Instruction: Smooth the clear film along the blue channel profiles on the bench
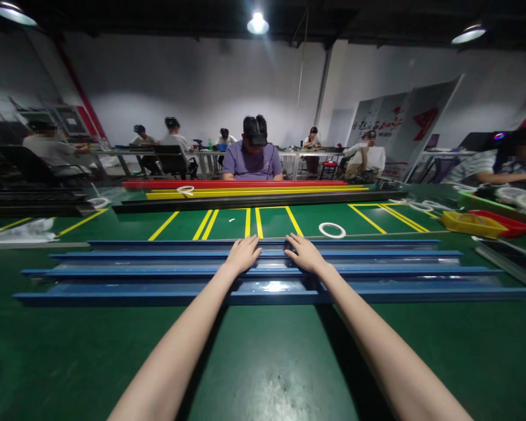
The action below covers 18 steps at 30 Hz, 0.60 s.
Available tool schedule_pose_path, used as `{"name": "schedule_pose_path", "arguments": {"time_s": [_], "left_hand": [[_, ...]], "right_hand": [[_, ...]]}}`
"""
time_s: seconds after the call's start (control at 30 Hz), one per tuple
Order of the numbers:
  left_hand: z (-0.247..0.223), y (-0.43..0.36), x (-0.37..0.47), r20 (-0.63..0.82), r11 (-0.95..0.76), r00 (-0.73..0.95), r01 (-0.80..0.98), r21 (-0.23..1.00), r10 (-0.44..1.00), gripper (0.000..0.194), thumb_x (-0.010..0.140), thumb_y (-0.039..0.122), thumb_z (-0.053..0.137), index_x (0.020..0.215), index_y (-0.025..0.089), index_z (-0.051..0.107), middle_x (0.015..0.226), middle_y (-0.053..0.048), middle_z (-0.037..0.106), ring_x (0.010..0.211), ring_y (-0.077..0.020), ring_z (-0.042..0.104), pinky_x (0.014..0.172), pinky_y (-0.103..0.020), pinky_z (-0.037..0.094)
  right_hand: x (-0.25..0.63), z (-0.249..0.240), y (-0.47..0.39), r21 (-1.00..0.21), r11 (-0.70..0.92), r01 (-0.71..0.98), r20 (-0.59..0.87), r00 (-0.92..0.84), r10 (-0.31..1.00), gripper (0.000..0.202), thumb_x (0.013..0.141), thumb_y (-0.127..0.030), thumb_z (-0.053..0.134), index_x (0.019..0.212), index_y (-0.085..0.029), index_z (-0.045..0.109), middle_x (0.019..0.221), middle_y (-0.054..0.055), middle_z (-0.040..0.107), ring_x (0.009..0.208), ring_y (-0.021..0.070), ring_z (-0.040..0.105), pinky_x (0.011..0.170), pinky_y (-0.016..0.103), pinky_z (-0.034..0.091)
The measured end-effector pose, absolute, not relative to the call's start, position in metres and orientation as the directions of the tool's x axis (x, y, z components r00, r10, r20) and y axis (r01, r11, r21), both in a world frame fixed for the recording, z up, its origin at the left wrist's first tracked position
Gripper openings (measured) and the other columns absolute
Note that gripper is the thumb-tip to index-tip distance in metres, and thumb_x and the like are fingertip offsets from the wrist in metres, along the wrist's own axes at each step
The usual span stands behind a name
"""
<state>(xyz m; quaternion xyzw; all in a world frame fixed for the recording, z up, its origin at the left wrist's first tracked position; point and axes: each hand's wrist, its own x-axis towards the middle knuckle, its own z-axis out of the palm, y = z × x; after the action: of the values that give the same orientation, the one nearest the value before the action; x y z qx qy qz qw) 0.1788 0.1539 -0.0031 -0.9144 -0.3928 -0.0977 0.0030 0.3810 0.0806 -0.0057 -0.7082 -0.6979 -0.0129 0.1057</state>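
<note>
Several long blue rails (158,299) lie side by side across the green table (272,362), with clear, shiny strips between their edges. My left hand (244,255) rests on the farther rails, left of the middle, its fingers apart and pointing forward. On the same rails, a little to the right, lies my right hand (304,252) with its fingers spread. Neither hand is wrapped round anything. Both palms face down, so their undersides are hidden.
Beyond the rails are yellow tape lines (248,222), a white ring (332,230), and black (263,202), yellow and red strips. Yellow (473,224) and red trays stand at right. Crumpled plastic (26,231) lies at left. A person in purple (252,161) sits opposite; others sit farther back.
</note>
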Motion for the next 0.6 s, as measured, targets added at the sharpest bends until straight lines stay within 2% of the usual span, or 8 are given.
{"name": "schedule_pose_path", "arguments": {"time_s": [0.17,0.33,0.47,0.6], "left_hand": [[-0.013,0.161,0.187,0.086,-0.655,0.649,0.745,0.128,0.756,0.055,0.084,0.056,0.016,0.13,0.029,0.031,0.141,0.002,0.023,0.129,-0.0211,0.019,0.102,-0.045,0.018],[-0.008,0.161,0.185,0.025,-0.65,0.656,0.74,0.173,0.754,0.068,0.078,0.067,0.013,0.132,0.029,0.027,0.142,0.001,0.018,0.131,-0.0218,0.013,0.103,-0.047,0.012],[-0.005,0.167,0.186,0.015,-0.666,0.672,0.73,0.153,0.74,0.072,0.075,0.07,0.014,0.132,0.028,0.028,0.141,-0.002,0.021,0.129,-0.0239,0.018,0.102,-0.048,0.014],[-0.001,0.178,0.19,0.032,-0.698,0.697,0.714,0.054,0.716,0.065,0.079,0.066,0.018,0.129,0.029,0.034,0.135,-0.005,0.036,0.123,-0.025,0.033,0.097,-0.047,0.025]], "right_hand": [[0.379,-0.011,0.089,-0.164,-0.057,0.985,0.081,0.071,0.994,0.058,0.085,-0.049,0.026,0.132,-0.016,0.034,0.137,0.008,0.032,0.127,0.0215,0.024,0.101,0.036,0.022],[0.379,-0.004,0.089,-0.14,-0.048,0.989,0.087,0.061,0.994,0.066,0.08,-0.061,0.026,0.129,-0.02,0.038,0.134,0.007,0.038,0.122,0.0227,0.032,0.099,0.038,0.023],[0.382,0.002,0.095,-0.107,-0.024,0.994,0.079,0.032,0.996,0.073,0.073,-0.069,0.028,0.124,-0.02,0.044,0.127,0.009,0.047,0.117,0.0252,0.039,0.097,0.043,0.023],[0.388,0.005,0.105,-0.076,0.031,0.997,0.089,-0.024,0.996,0.066,0.076,-0.066,0.031,0.116,-0.018,0.051,0.116,0.011,0.056,0.106,0.0243,0.049,0.088,0.035,0.034]]}}
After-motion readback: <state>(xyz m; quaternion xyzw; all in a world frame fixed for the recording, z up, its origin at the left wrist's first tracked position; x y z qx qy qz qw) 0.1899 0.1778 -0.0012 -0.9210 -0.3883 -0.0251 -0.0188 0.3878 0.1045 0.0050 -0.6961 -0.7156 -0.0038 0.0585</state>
